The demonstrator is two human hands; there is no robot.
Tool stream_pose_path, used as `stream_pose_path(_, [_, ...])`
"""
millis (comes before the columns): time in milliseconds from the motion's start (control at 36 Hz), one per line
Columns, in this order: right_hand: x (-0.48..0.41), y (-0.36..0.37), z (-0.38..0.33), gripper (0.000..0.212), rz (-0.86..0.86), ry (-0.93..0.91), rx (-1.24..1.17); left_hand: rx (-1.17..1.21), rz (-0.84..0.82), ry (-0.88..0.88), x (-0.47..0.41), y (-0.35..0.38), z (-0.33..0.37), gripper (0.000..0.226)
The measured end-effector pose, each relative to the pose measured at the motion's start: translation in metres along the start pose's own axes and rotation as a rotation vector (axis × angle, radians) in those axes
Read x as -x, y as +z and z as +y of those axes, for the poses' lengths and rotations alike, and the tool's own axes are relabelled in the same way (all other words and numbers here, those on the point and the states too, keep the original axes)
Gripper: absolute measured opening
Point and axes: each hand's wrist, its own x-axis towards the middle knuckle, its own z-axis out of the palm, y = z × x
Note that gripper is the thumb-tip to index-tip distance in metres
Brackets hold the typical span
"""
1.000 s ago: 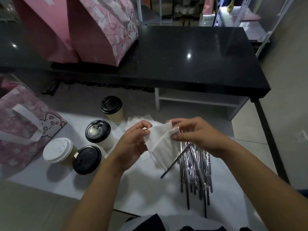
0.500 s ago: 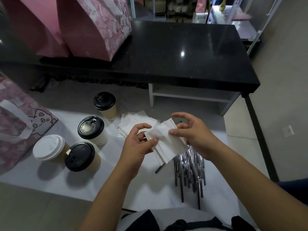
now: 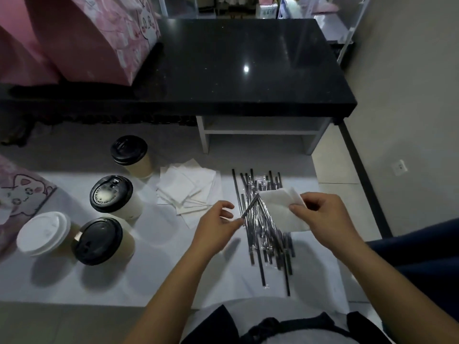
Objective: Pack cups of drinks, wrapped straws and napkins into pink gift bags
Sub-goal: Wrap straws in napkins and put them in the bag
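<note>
My right hand [image 3: 320, 217] pinches a folded white napkin [image 3: 279, 212] over a loose pile of wrapped black straws [image 3: 263, 234] on the white sheet. My left hand [image 3: 216, 225] pinches the lower end of one wrapped straw [image 3: 250, 206], whose upper end points toward the napkin. A stack of white napkins [image 3: 185, 188] lies left of the straws. Several lidded cups stand at the left: three with black lids [image 3: 128, 151] [image 3: 111, 194] [image 3: 98, 240], one with a white lid [image 3: 43, 233]. A pink cat-print gift bag [image 3: 19, 192] lies at the far left edge.
A black glossy table [image 3: 236, 65] spans the back, with two pink gift bags [image 3: 99, 38] standing on its left part. A white shelf frame [image 3: 260, 131] sits under it. A dark strip [image 3: 360, 180] runs along the floor at right, beside a grey wall.
The hands have separated: the right one carried the napkin to the right over the straws, and the left one let go of the napkin and now pinches a single straw.
</note>
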Motion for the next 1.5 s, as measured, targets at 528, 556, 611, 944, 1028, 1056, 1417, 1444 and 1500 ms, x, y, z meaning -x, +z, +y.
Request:
stream_pose_path(528, [0.054,-0.012,0.051,0.014,0.129,0.103,0.013,-0.407,-0.004,0.07,-0.016,0.053,-0.001,0.033])
stream_pose_path(556, [0.055,-0.013,0.052,0.014,0.13,0.099,0.006,-0.397,-0.005,0.064,-0.016,0.052,-0.001,0.034])
stream_pose_path(611, [0.056,-0.014,0.055,0.018,0.137,0.095,-0.01,-0.389,-0.007,0.057,-0.015,0.05,-0.002,0.034])
stream_pose_path(944, [0.048,-0.011,0.056,0.015,0.118,0.083,-0.056,-0.343,0.027,-0.034,-0.01,0.031,-0.006,0.035])
stream_pose_path(1028, [0.045,-0.007,0.054,0.018,0.097,0.082,-0.074,-0.234,0.089,-0.057,-0.007,0.027,-0.006,0.031])
stream_pose_path(1056, [0.045,-0.006,0.053,0.018,0.089,0.08,-0.079,-0.183,0.105,-0.06,-0.007,0.027,-0.005,0.03])
stream_pose_path(1417, [0.041,-0.012,0.048,0.012,0.063,0.049,-0.081,-0.326,0.018,0.01,-0.018,0.043,0.014,0.027])
stream_pose_path(1444, [0.041,-0.013,0.049,0.012,0.063,0.054,-0.088,-0.326,0.026,0.001,-0.017,0.043,0.013,0.028])
stream_pose_path(1500, [0.042,-0.014,0.049,0.014,0.058,0.066,-0.106,-0.31,0.041,-0.019,-0.015,0.041,0.012,0.028])
